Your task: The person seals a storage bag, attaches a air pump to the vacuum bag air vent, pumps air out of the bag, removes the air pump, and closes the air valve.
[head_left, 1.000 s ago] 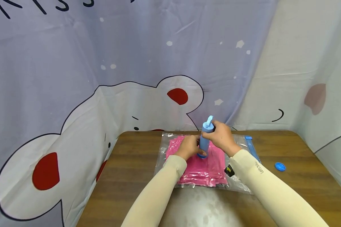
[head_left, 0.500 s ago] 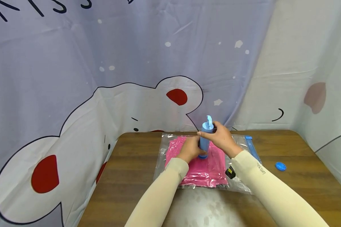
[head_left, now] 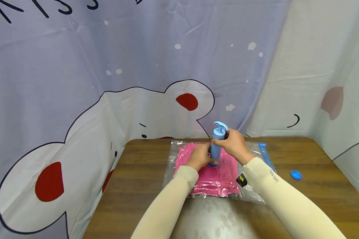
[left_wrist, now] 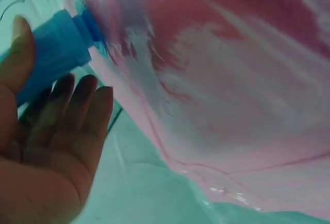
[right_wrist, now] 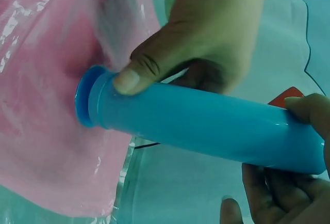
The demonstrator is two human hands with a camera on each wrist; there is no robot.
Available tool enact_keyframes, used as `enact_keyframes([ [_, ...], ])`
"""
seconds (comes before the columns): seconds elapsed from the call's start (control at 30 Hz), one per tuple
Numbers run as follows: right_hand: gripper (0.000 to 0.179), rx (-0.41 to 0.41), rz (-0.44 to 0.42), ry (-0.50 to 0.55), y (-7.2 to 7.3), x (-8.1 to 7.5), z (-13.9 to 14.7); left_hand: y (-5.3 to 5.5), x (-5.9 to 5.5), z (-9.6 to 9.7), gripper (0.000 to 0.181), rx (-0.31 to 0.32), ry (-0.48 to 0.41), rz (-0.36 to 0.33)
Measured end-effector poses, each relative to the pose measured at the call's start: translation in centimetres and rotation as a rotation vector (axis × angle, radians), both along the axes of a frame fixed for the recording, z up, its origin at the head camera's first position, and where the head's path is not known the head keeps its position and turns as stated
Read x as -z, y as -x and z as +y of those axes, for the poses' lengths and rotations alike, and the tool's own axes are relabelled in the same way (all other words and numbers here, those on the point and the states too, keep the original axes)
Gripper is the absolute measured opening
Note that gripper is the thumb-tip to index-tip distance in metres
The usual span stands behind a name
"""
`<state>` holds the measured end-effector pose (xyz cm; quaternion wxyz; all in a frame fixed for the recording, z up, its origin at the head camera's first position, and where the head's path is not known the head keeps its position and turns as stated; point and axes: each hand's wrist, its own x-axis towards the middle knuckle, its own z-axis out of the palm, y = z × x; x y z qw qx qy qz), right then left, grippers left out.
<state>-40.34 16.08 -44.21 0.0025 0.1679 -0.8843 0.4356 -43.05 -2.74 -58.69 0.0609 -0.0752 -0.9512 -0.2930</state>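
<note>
A light blue hand pump (head_left: 216,149) with a curved handle (head_left: 220,126) on top stands nearly upright on a clear storage bag (head_left: 170,169) with pink contents (head_left: 213,182). My left hand (head_left: 199,155) holds the pump low down, its thumb near the base in the right wrist view. Higher up, my right hand (head_left: 234,146) grips the barrel just under the handle, thumb on one side and fingers on the other. In the left wrist view, the pump's lower end meets a blue valve (left_wrist: 92,25) on the bag.
A blue round cap (head_left: 296,175) lies on the wooden table (head_left: 143,186) to the right of the bag. The bag has a blue slider strip (head_left: 266,156) along its right side. A small black and yellow item (head_left: 241,180) sits beside my right sleeve. A printed curtain (head_left: 131,49) hangs behind the table.
The pump's handle has swung round, from nearly end-on to broadside in the head view. My right thumb shifted left across the barrel and then back. The left hand stays almost in place.
</note>
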Motion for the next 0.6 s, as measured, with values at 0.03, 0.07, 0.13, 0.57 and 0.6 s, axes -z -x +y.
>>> enact_keyframes([
  [0.03, 0.052, -0.009, -0.013, 0.003, 0.1, -0.1, 0.0, -0.4, -0.6, -0.1, 0.08, 0.028, -0.017, -0.017],
  [0.07, 0.051, -0.019, -0.033, 0.012, 0.2, -0.1, 0.0, -0.9, -1.4, -0.1, 0.078, 0.049, -0.03, -0.037],
  [0.13, 0.051, -0.042, -0.083, 0.04, 0.4, -0.1, -0.1, -2.2, -3.3, 0.0, 0.075, 0.08, -0.069, -0.092],
  [0.57, 0.088, -0.035, -0.175, 0.109, -0.1, 0.5, -0.3, -1.9, -3.5, 1.1, 0.067, 0.012, 0.011, -0.132],
  [0.6, 0.093, -0.012, -0.165, 0.107, -0.2, 0.5, -0.4, -1.5, -2.9, 1.1, 0.068, 0.004, 0.022, -0.118],
])
